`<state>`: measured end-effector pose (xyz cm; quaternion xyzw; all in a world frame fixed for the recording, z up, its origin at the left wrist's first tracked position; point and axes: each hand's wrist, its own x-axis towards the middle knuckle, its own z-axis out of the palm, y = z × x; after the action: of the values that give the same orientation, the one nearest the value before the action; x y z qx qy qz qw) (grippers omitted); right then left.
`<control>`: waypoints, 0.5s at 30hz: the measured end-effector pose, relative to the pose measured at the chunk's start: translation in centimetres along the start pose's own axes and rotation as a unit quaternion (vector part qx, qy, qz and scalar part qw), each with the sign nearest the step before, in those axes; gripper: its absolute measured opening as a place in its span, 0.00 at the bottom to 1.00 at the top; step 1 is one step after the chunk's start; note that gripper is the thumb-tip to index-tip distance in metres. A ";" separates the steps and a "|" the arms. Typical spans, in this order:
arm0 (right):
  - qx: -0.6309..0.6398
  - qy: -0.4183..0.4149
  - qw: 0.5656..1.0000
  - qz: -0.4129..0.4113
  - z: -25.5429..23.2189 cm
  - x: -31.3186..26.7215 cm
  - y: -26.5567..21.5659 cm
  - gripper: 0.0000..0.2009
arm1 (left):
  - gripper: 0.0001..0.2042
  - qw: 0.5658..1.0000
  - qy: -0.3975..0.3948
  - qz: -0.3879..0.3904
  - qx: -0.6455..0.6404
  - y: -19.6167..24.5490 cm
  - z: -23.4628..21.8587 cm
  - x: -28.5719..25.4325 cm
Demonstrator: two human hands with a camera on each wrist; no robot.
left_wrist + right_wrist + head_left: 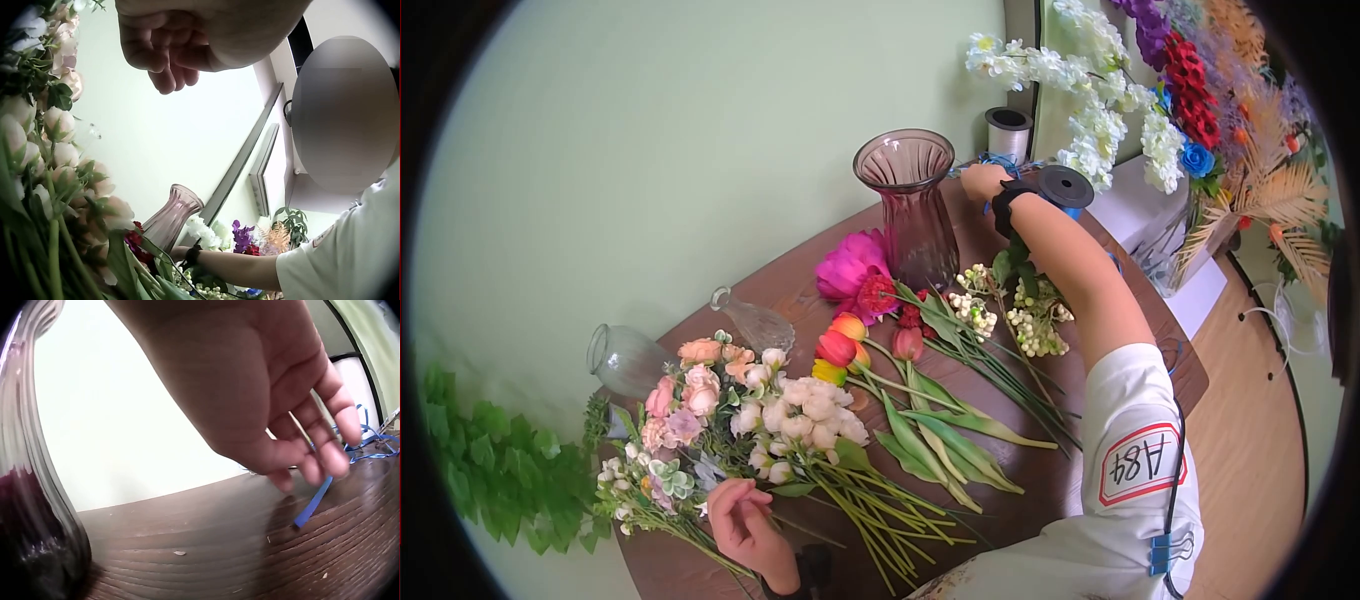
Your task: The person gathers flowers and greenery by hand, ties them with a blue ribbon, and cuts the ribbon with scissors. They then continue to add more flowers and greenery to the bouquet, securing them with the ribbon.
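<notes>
My right hand [983,182] reaches to the table's far side, behind the tall purple glass vase [920,235]. In the right wrist view its fingers hang loosely bent beside a tangle of curly blue ribbon [369,439]. A flat ribbon end [312,505] shows just below the fingertips, and the fingers do not close round it. My left hand [750,530] hovers loosely curled with nothing in it, near the stems of a bunch of pale cream roses [805,410]. Peach and pink roses [700,385] lie beyond it.
Tulips [837,347], a magenta bloom [852,265] and white berry sprigs [1040,320] lie mid-table. Two clear glass vases [625,362] lie at the left. A silver ribbon spool [1008,140] and a blue one [1064,188] stand by the right arm. Tall artificial flowers [1190,90] rise behind.
</notes>
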<state>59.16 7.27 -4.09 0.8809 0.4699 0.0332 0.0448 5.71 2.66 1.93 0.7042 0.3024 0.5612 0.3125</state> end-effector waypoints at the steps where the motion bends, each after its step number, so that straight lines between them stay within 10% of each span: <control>1: -0.006 0.008 1.000 0.021 0.0 -0.3 -0.2 0.11 | 0.11 1.000 0.001 0.003 -0.006 0.0 0.0 0.0; 7: -0.030 -0.099 0.973 0.209 -0.3 0.7 1.5 0.12 | 0.11 1.000 0.003 -0.003 -0.008 0.3 -0.4 0.0; 15: 0.043 -0.033 0.997 0.047 -6.6 -3.5 1.1 0.11 | 0.11 1.000 -0.010 -0.003 -0.020 1.2 -0.8 0.0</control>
<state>57.47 4.02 2.56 0.9037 0.4274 -0.0139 0.0202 5.05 1.97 2.99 0.7024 0.2899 0.5590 0.3317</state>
